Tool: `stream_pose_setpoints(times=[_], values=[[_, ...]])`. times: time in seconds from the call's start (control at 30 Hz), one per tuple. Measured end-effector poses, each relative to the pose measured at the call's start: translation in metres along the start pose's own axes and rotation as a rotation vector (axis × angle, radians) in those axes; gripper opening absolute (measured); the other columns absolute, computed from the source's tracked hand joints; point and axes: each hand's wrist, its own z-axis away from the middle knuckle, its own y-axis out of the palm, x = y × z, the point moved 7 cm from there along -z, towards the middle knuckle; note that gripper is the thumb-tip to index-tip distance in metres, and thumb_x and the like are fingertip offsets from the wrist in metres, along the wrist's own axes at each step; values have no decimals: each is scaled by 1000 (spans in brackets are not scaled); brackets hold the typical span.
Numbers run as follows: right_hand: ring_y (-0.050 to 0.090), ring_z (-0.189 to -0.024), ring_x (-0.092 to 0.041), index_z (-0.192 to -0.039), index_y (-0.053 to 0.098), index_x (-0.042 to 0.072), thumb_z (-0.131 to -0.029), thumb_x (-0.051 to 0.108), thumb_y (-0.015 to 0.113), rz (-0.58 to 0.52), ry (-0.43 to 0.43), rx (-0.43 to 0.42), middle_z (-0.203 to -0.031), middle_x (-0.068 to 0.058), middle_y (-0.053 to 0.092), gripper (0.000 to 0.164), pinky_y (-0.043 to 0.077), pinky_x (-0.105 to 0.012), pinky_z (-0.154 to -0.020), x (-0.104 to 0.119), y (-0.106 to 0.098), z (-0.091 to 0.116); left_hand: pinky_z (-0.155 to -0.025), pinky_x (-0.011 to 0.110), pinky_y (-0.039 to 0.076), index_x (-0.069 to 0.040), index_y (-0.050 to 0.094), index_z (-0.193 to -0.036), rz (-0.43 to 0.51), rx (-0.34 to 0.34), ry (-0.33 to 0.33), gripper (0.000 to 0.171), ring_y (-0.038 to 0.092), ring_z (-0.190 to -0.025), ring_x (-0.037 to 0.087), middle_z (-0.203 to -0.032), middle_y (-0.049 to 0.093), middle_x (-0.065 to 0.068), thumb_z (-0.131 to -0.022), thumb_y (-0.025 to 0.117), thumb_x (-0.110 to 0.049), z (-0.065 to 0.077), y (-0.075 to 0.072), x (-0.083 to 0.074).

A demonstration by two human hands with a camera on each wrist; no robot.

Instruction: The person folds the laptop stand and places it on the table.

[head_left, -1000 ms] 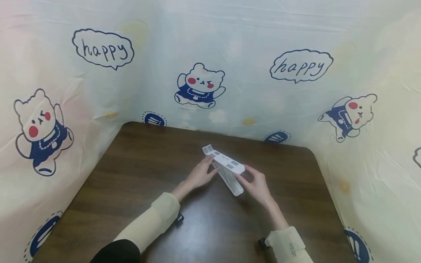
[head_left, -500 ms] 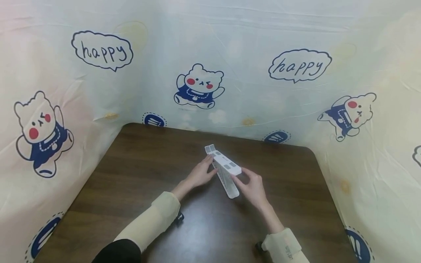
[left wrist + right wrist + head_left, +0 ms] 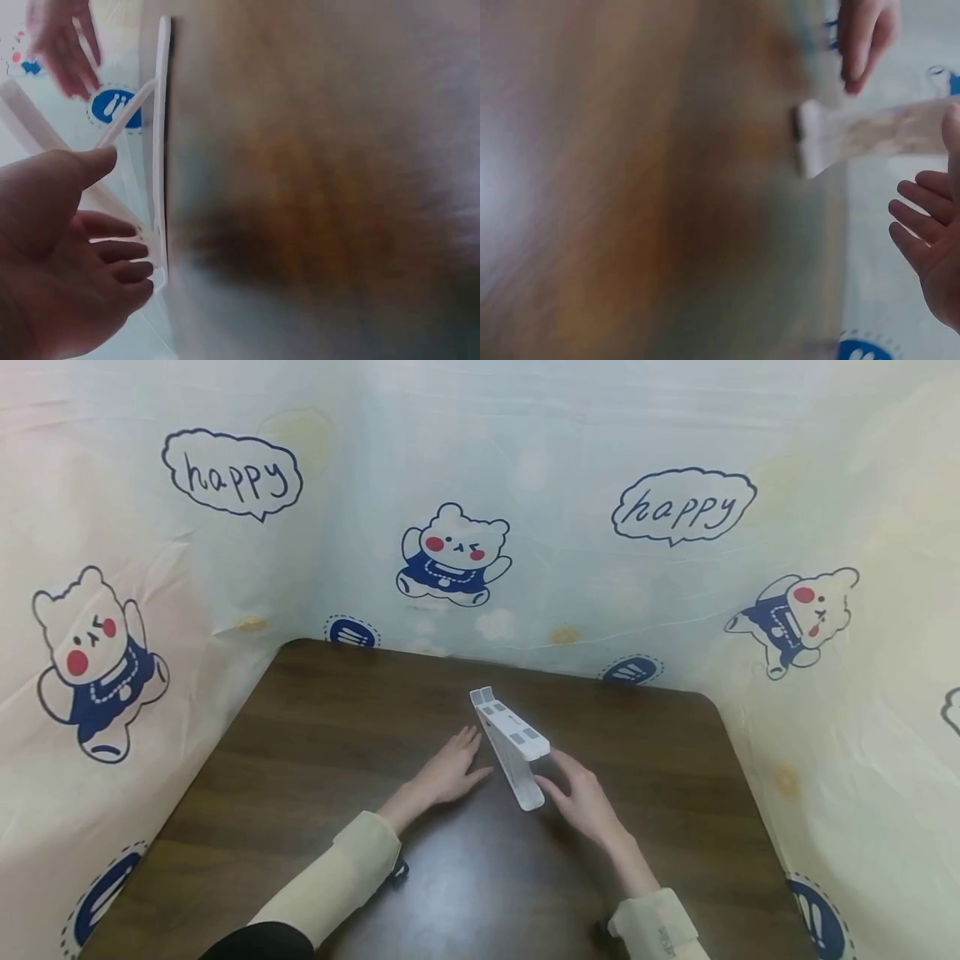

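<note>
A white folding laptop stand [image 3: 516, 728] with grey pads stands on the table, its narrow top sloping up toward me above a flat base. Side on in the left wrist view, its base bar [image 3: 160, 150], slanted arm and strut form a triangle. My left hand [image 3: 444, 770] lies just left of the stand, fingers spread and holding nothing. My right hand [image 3: 587, 800] is beside the raised end, thumb and fingers apart around nothing. The right wrist view has this hand [image 3: 936, 244] with loose fingers near the stand; whether a fingertip touches it I cannot tell.
The dark brown wooden table [image 3: 337, 718] has rounded far corners. A pale curtain [image 3: 555, 460] printed with bears and "happy" bubbles closes off the back and both sides.
My left hand has let go of the stand and moved slightly left and down. My right hand has loosened from the raised end. The stand has turned a little and now stands unheld.
</note>
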Motion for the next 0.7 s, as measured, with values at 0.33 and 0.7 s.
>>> stream_pose_setpoints(times=[0.33, 0.7], values=[[33, -168, -38, -168, 46, 12, -109, 34, 70, 162, 27, 239, -176, -12, 43, 67, 35, -65, -133, -35, 27, 19, -139, 54, 29, 9, 48, -160, -197, 152, 83, 78, 35, -165, 47, -173, 40, 31, -111, 60, -51, 32, 14, -38], [34, -167, -45, -161, 54, 4, -110, 20, 67, 202, -81, 233, -174, -12, 47, 54, 34, -65, -134, -28, 37, 24, -138, 54, 32, 4, 52, -160, -256, 167, 89, 71, 35, -166, 42, -175, 38, 26, -110, 66, -44, 35, 16, -54]])
